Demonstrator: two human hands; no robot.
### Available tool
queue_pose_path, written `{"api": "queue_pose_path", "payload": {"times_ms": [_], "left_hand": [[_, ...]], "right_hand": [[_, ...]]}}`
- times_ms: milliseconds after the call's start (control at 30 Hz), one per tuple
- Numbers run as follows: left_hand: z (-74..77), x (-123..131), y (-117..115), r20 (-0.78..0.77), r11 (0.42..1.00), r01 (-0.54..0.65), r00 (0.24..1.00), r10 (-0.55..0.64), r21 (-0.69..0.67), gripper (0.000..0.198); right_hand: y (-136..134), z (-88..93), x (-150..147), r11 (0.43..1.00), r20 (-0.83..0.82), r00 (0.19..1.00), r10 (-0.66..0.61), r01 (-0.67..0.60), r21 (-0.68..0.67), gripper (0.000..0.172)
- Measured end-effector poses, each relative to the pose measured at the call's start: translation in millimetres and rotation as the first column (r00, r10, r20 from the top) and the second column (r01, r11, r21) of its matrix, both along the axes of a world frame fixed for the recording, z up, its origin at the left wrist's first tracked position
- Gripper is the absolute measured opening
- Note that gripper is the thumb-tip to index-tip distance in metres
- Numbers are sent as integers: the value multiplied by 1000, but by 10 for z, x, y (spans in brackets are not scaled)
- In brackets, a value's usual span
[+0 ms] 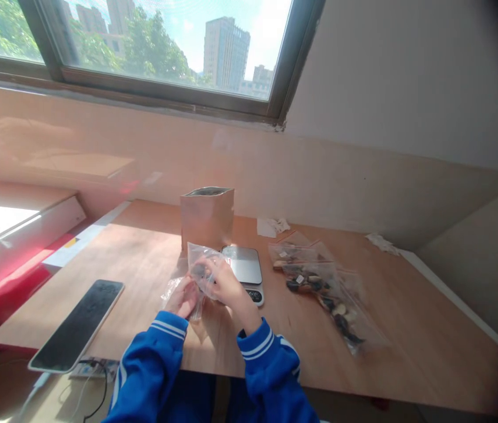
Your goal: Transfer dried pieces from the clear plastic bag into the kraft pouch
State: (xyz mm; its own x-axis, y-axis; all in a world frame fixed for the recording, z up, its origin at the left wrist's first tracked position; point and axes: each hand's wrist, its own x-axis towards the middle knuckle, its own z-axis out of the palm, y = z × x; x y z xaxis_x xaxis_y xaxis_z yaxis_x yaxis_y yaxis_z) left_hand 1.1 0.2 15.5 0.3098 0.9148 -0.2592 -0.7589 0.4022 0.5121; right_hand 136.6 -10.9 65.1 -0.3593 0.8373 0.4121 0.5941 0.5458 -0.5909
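Plastic, thin and crinkly, fills both hands: a small clear bag (pixel 200 267) is held up just above the near edge of the bench (pixel 407 329), with something dark bunched inside its upper half. The bag stands roughly upright, its long axis running from the mouth at the top down to a loose tail that trails toward the left hand (pixel 183 298). That hand sits lower and nearer the person, its fingers curled against the bag's slack bottom. The right hand (pixel 224 283) is higher and closer to the dark contents, its fingers pinching the film from the right side, so the bag lies to the left of them and slightly above.

Just behind the right hand rests a small kitchen scale (pixel 245 267) with a smooth metal plate. Beyond it stands a stiff brown paper pouch (pixel 207 216), mouth open. To the right, apart from the hands, lie several filled clear bags (pixel 319 285) of dark and pale pieces, glossy and wrinkled. A dark-screened phone (pixel 79 324) lies flat at the left. Two crumpled white scraps (pixel 273 225) sit near the wall. The bench is pale wood, sunlit.
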Motion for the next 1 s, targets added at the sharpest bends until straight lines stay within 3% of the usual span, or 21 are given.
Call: {"api": "queue_pose_path", "payload": {"times_ms": [167,300,567,800,900,1000], "left_hand": [[-27,-3,17,-17,998,-52,999,52,-36,34],[-71,-10,30,-30,998,-45,999,44,-32,31],[-65,-31,45,-47,1000,11,999,-10,23,45],[-53,-18,56,-37,999,43,998,-43,3,42],[-6,-10,38,-30,999,32,999,-33,-12,41],[26,-20,21,-34,999,46,998,-47,-13,42]], "right_hand": [[29,42,59,1000,-121,993,12,-12,2,45],[48,70,96,999,-258,966,-26,14,-48,41],[73,7,65,966,-495,830,-255,202,-160,31],[105,-84,17,937,-625,699,-346,231,-261,31],[101,-38,-2,935,-622,699,-353,246,-254,31],[85,48,-8,946,-575,751,-325,259,-196,30]]}}
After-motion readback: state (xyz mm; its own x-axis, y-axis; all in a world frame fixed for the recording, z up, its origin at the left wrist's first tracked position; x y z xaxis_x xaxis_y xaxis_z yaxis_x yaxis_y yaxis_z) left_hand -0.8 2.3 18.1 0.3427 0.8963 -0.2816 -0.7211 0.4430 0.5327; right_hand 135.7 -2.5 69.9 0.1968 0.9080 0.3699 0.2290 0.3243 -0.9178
